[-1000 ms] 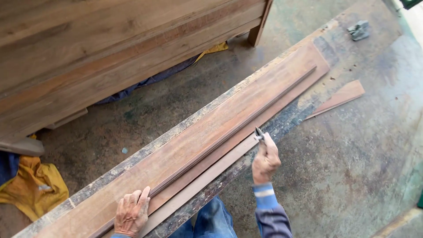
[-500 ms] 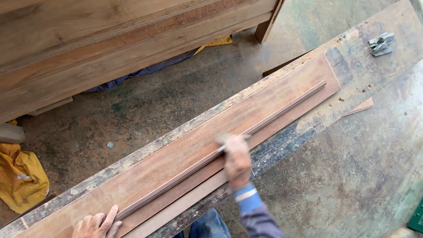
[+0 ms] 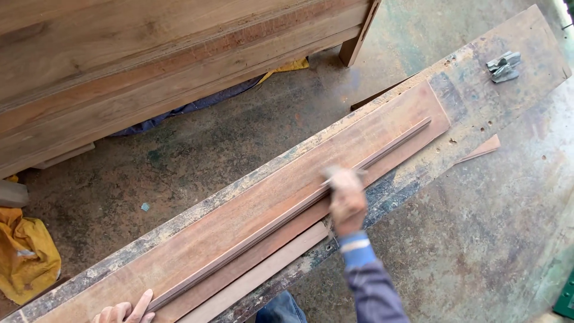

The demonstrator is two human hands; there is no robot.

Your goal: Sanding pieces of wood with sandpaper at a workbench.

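My right hand, blurred, closed on something I cannot make out, rests on the thin strip atop the board on the desk; my left hand, fingers spread flat, steadies its near end.

Reddish-brown board, darker thin strip, paler slat. Table grey-brown, stained, speckled. Yellow cloth. Blue sleeve, pale cuff stripe. Grey metal clips.
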